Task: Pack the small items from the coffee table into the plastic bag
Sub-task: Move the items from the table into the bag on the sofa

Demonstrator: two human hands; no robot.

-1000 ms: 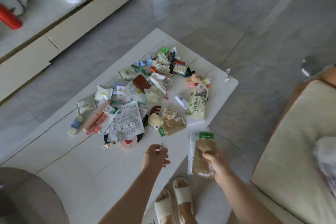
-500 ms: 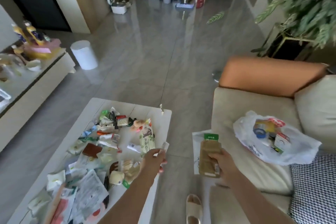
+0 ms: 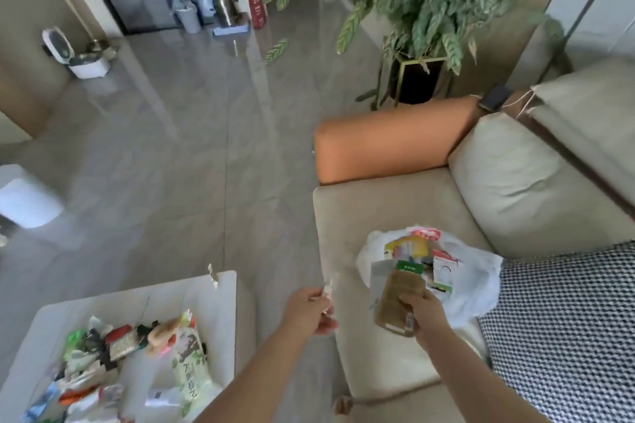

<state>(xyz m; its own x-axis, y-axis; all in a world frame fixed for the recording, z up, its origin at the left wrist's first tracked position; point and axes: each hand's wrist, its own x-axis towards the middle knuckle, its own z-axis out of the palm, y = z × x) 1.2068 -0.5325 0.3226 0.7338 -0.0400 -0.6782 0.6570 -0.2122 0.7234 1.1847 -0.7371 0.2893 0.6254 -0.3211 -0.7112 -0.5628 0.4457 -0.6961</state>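
Observation:
The white plastic bag (image 3: 477, 288) lies open on the beige sofa seat (image 3: 388, 213), with several packets inside. My right hand (image 3: 427, 314) grips a clear packet with brown contents and a green label (image 3: 398, 299), held at the bag's mouth. My left hand (image 3: 311, 311) pinches a small clear sachet (image 3: 328, 289) over the gap between table and sofa. The white coffee table (image 3: 223, 302) sits at the lower left, still covered with a pile of small items (image 3: 137, 354), among them a green-printed pouch (image 3: 189, 367).
An orange armrest (image 3: 388, 141) bounds the sofa's far end, with a potted plant (image 3: 419, 79) behind it. A checked cushion (image 3: 563, 330) lies right of the bag. A white bin (image 3: 24, 196) stands on the grey tile floor (image 3: 192, 154) at the left.
My view swung from the table to the sofa. Both hands travelled right; the brown packet went from beside the table to the bag's mouth, and the left hand's sachet followed.

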